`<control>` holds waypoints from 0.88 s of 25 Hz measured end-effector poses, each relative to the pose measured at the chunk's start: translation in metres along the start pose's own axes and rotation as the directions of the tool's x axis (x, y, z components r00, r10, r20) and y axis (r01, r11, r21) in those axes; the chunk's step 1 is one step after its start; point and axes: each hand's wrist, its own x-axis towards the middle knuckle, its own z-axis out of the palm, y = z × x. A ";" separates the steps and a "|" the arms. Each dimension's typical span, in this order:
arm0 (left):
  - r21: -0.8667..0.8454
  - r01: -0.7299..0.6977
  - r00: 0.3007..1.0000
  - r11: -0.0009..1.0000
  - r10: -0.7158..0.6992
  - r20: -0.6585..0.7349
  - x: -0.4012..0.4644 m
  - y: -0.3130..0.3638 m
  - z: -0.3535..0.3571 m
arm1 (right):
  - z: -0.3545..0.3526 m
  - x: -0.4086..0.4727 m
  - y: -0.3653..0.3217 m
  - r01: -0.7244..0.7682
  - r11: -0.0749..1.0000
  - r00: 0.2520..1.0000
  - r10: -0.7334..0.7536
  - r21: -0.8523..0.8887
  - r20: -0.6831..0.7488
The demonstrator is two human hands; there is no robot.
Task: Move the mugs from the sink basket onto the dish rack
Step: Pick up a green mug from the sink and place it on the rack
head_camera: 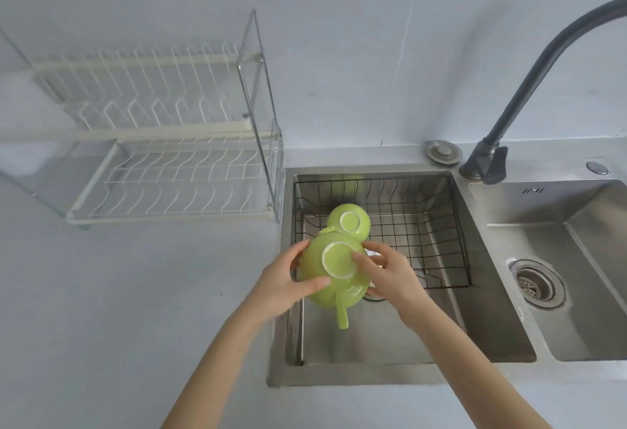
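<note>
Got both hands wrapped round one upside-down green mug (330, 272): left hand (288, 281) on its side, right hand (390, 276) opposite, since it's probably wet. It's over the sink basket (441, 225), second mug (349, 221) inside, dish rack (169, 170) empty.

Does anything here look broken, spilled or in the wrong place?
Nothing stands out. Both hands, left hand and right hand, hold one green mug upside down; a second mug sits inverted in the sink basket. No spill or damage is visible.
</note>
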 end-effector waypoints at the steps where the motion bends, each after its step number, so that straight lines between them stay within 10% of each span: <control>1: -0.001 0.015 1.000 1.000 -0.015 0.021 -0.005 -0.006 -0.010 | 0.011 -0.003 -0.002 0.003 1.000 1.000 -0.003 -0.007 0.007; 22: 0.052 -0.100 0.995 0.994 0.101 -0.019 0.017 -0.049 -0.204 | 0.190 0.023 -0.092 0.136 0.990 0.990 -0.137 -0.032 -0.036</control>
